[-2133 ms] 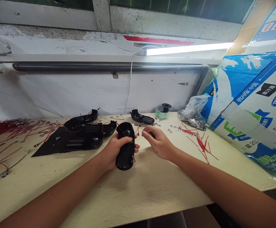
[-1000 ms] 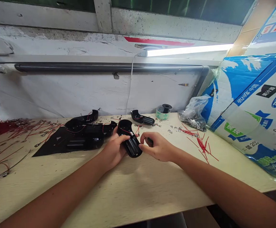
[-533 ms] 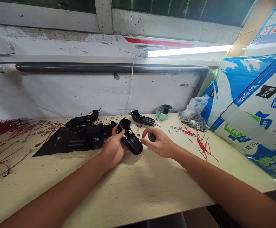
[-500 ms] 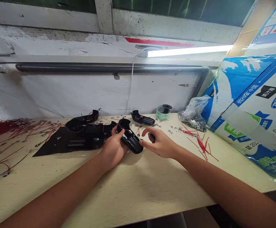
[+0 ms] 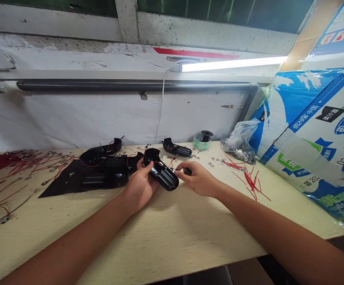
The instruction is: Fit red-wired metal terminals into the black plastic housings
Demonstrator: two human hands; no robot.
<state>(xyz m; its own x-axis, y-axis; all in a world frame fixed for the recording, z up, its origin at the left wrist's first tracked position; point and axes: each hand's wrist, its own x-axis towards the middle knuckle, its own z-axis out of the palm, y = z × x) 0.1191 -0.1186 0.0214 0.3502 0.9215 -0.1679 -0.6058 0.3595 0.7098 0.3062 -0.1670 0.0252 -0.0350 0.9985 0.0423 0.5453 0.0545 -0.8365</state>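
My left hand [image 5: 140,185] is closed around a curved black plastic housing [image 5: 164,176], its thumb lying on top. Long battery-like slots run along the housing, and a thin red wire crosses its upper part. At the housing's right edge, my right hand [image 5: 197,179] is closed, with thumb and forefinger pinched together. A small dark-handled tool [image 5: 187,171] shows in that hand; its exact kind is unclear. Behind it, a similar black housing [image 5: 176,148] lies on the table. More black housings [image 5: 101,152] rest to the left of my left hand.
A black mat [image 5: 59,184] lies at left, near a heap of red wires [image 5: 6,160]. On the right are loose red wires [image 5: 251,182], a clear bag of metal parts [image 5: 239,144], a tape roll [image 5: 201,143] with a black spool [image 5: 206,134], and a large blue-white carton [image 5: 305,130].
My right hand's thumb and forefinger have closed into a pinch beside the housing's edge. The housing stays in my left hand. The whole view has shifted slightly.
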